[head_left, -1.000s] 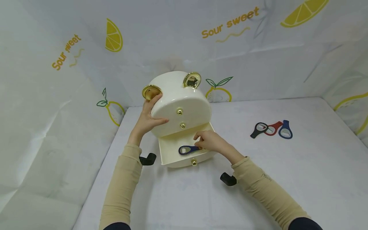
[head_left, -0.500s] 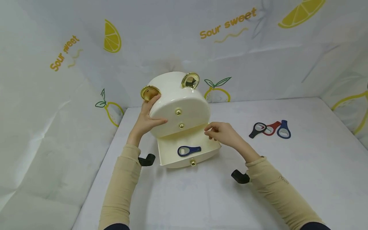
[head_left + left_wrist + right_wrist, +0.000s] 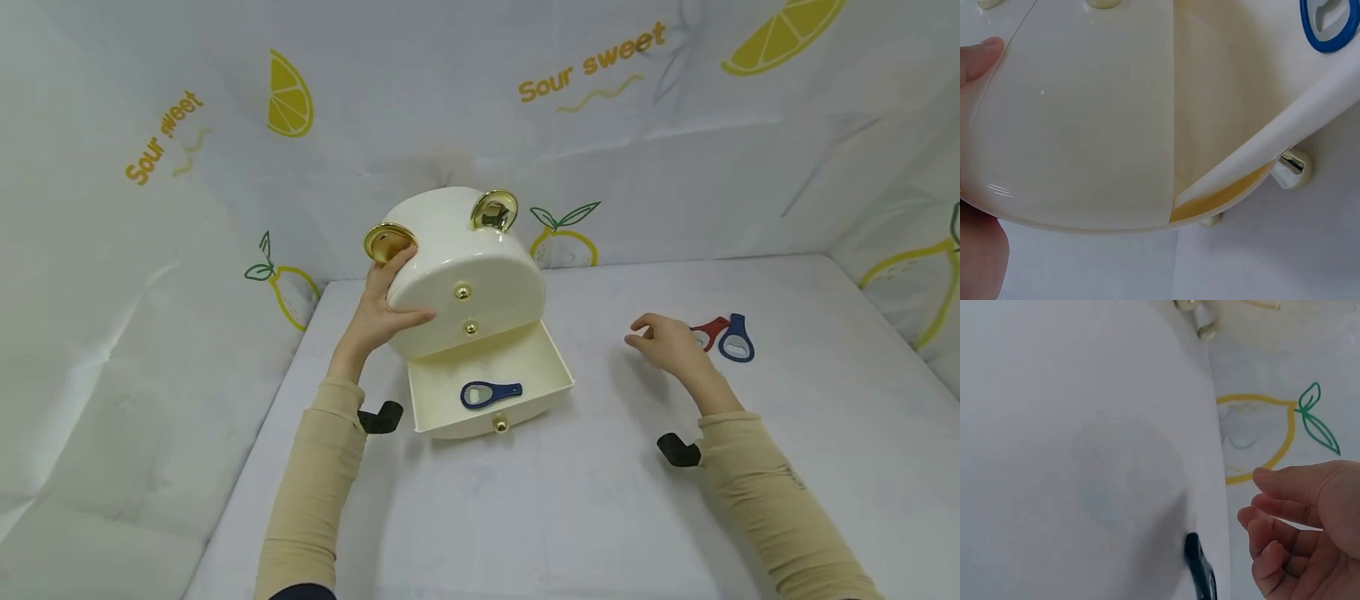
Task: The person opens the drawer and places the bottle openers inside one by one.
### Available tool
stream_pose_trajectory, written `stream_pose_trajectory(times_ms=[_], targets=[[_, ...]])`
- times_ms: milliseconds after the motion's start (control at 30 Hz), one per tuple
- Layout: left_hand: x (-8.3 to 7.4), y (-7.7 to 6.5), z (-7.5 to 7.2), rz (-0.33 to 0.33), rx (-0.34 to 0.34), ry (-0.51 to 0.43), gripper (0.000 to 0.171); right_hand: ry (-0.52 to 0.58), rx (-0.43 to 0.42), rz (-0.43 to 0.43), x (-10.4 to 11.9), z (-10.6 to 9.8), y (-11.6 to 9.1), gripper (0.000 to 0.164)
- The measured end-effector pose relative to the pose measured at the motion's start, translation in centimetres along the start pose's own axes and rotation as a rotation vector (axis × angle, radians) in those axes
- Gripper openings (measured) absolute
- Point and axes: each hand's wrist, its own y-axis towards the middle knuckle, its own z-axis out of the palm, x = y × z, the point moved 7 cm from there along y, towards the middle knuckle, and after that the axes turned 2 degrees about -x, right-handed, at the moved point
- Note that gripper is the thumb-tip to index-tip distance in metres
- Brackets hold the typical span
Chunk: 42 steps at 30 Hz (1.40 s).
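Observation:
My left hand (image 3: 378,312) holds the left side of a white bear-eared drawer box (image 3: 461,242), its thumb on the front face near the knobs and its fingers by the left gold ear. The lowest drawer (image 3: 442,367) is pulled out. A blue bottle opener (image 3: 493,392) lies in it. Out over the table to the right, my right hand (image 3: 671,343) has loosely bent fingers and holds nothing. Just beyond it are a red bottle opener (image 3: 717,326) and another blue one (image 3: 737,333). A dark bottle opener (image 3: 1200,565) shows below the fingers in the right wrist view.
A white cloth covers the table (image 3: 585,500), and a lemon-printed backdrop (image 3: 420,100) rises behind the box. Black wrist-camera mounts (image 3: 678,451) stick out from both forearms.
My right hand has let go of the opener in the drawer and moved right, to the openers on the table, covering the black one in the head view. The left hand keeps its hold.

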Motion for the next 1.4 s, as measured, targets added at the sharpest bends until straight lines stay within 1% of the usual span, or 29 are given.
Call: stream_pose_trajectory(times_ms=[133,267,367,467,567,667,700,800,900,967,1133,1300,1367,1400], targets=[[0.0,0.0,0.0,-0.003,0.003,0.0,0.09,-0.056,0.031,0.047,-2.2,0.3,0.1,0.041],[0.1,0.0,0.0,0.001,-0.004,-0.005,0.09,-0.056,0.067,0.109,-3.7,0.8,-0.1,0.043],[0.1,0.0,0.0,-0.005,-0.008,-0.012,0.09,-0.031,0.076,0.15,-4.4,1.2,-0.3,0.043],[-0.1,-0.1,0.0,-0.016,-0.007,-0.026,0.09,-0.035,0.055,0.131,-4.6,1.4,-0.2,0.041],[-1.1,-0.4,0.0,-0.019,0.001,-0.029,0.09,-0.038,0.035,0.08,-4.6,1.5,0.0,0.036],[-1.9,-0.6,0.0,-0.01,0.009,-0.02,0.089,-0.016,0.035,0.046,-4.5,1.6,0.2,0.034],[-1.9,-0.6,0.0,-0.009,0.01,-0.016,0.089,-0.005,0.035,0.039,-4.5,1.5,0.2,0.034],[-1.1,-0.4,0.0,-0.013,0.006,-0.009,0.089,0.024,0.032,0.026,-4.6,1.5,0.1,0.04],[-0.1,-0.1,0.1,-0.016,0.0,-0.007,0.09,0.012,0.023,0.013,-4.8,1.4,-0.1,0.043],[0.1,-0.1,0.0,-0.013,-0.004,-0.004,0.091,-0.002,0.01,0.017,-4.9,1.3,-0.3,0.041],[0.2,-0.1,0.1,-0.02,-0.002,-0.009,0.091,0.006,-0.041,0.032,-5.4,1.0,-0.8,0.033],[0.1,-0.1,0.1,-0.036,-0.001,-0.013,0.09,0.046,-0.064,0.034,-5.9,0.7,-0.9,0.033],[-0.6,-0.3,0.1,-0.051,0.004,-0.021,0.09,0.07,-0.062,0.041,-6.1,0.7,-0.8,0.034],[-0.6,-0.3,0.1,-0.051,0.004,-0.02,0.09,0.084,-0.059,0.046,-6.2,0.6,-0.8,0.034]])
